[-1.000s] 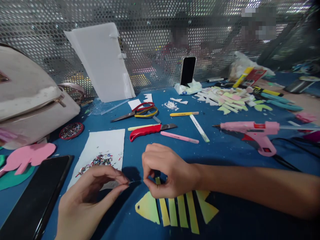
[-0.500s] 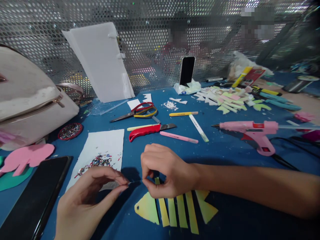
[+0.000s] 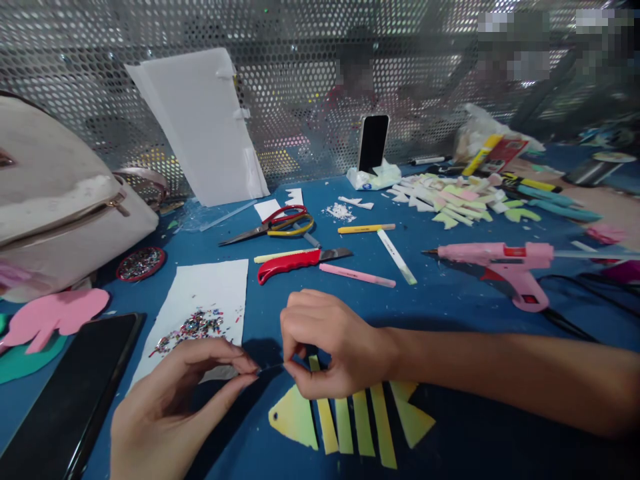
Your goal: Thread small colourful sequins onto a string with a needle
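Observation:
Between my two hands runs a thin, pale thread [image 3: 273, 367], hard to make out against the blue table. My left hand [image 3: 175, 407] pinches one end between thumb and fingertips, beside the white paper [image 3: 217, 283] that holds a heap of small colourful beads [image 3: 197, 323]. Thumb and forefinger of my right hand [image 3: 335, 350] are closed on the other end. Below that hand lies a yellow-green fish cut into strips, with a head piece [image 3: 295, 419] with a dark eye, several strips [image 3: 364, 427] and a tail piece [image 3: 414, 419]. My right hand covers the strips' upper ends.
Scissors [image 3: 280, 223], a red-handled knife [image 3: 290, 265] and pens [image 3: 357, 275] lie beyond my hands. A pink glue gun [image 3: 500, 257] rests at right, trailing a cable. Left are a phone [image 3: 75, 393], a bead dish [image 3: 141, 263] and a bag [image 3: 60, 207]. Foam scraps [image 3: 450, 197] are piled behind.
Both hands keep their pinch on the thread with hardly any shift. The thread seems slightly more bowed.

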The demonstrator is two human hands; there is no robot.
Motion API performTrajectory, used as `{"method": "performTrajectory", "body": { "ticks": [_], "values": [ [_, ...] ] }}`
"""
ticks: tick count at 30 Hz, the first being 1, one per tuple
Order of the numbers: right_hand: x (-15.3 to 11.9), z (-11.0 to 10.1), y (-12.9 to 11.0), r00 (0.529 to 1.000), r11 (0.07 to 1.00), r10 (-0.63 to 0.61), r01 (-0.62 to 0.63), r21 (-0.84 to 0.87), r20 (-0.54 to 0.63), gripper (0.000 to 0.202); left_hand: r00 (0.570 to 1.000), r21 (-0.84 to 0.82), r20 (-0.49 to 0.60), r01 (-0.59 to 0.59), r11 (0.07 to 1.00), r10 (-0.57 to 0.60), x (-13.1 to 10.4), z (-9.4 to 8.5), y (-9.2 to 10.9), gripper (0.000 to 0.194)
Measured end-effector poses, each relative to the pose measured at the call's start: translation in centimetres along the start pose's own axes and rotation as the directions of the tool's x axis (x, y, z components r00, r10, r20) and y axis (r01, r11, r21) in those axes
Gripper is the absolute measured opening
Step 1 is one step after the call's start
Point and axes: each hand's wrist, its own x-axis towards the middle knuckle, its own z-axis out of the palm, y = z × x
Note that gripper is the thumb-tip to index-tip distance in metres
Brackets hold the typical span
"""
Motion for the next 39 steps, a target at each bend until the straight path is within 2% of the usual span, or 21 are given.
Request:
{"method": "performTrajectory", "body": {
  "ticks": [19, 27, 32, 36, 39],
  "values": [
    [0.2, -0.19, 0.08, 0.996, 0.999, -0.022, 0.025, -0.033, 0.091, 0.012, 1.0, -0.008, 0.01, -0.019, 1.0, 0.019, 0.06, 0.04, 0.25, 0.021],
    [0.02, 0.06, 0.36, 0.987, 0.997, 0.006, 0.005, -0.073, 0.162, 0.009, 0.998, -0.005, 0.012, -0.058, 0.998, 0.058, -0.1, 0.03, -0.01, 0.022],
    [0.15, 0.15, 0.48, 0.988, 0.997, 0.001, 0.01, -0.071, 0.157, 0.009, 0.996, 0.012, 0.057, -0.062, 0.998, 0.061, 0.19, 0.17, -0.18, 0.021],
    [0.23, 0.2, 0.62, 0.987, 0.999, 0.05, -0.047, -0.027, 0.154, 0.009, 0.996, 0.021, 0.083, -0.011, 1.0, 0.009, 0.56, 0.45, -0.14, 0.015],
    [0.29, 0.04, 0.7, 0.985, 0.994, 0.088, -0.097, 0.058, 0.147, 0.009, 0.996, 0.016, 0.086, -0.013, 1.0, 0.012, 0.55, 0.55, -0.18, 0.015]
  ]
}}
